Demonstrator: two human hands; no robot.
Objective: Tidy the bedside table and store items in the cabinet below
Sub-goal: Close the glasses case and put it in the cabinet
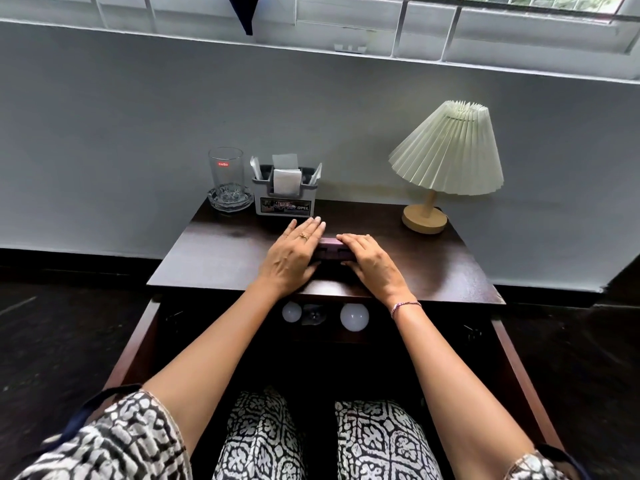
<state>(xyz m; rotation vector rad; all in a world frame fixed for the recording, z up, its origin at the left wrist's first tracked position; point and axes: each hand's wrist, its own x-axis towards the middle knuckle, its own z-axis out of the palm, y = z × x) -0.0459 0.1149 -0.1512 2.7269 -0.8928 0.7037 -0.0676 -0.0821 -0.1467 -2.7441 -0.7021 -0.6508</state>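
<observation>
A small purple box (331, 249) lies near the front middle of the dark wooden counter (221, 258), and it is covered at either end by the two hands. The left hand (294, 252) is laid flat over its left end, fingers stretched toward the back; the right hand (372, 261) is curved over its right end. Both are pressed onto the box rather than clenched, and whether it is truly gripped or only steadied cannot be told, since the thumbs are hidden. A hold at both ends is judged to suit lifting or sliding a long narrow thing level.

Along the back edge, things are kept out of the working area: a drinking glass (225, 174) stands upright in a glass ashtray (229, 201) at the left corner, just beside a grey napkin holder (285, 197) with napkins and sachets standing in it. A lamp (446, 157) with a pleated shade is set at the right rear corner, well apart from the hands.

Below the counter's front edge the cabinet (519, 372) is open, its doors swung outward to either side of the knees. Two white bulbs (354, 316) and a darker object between them, too dim to name, are seen on its shelf. The box is probably meant to be stored there next.
</observation>
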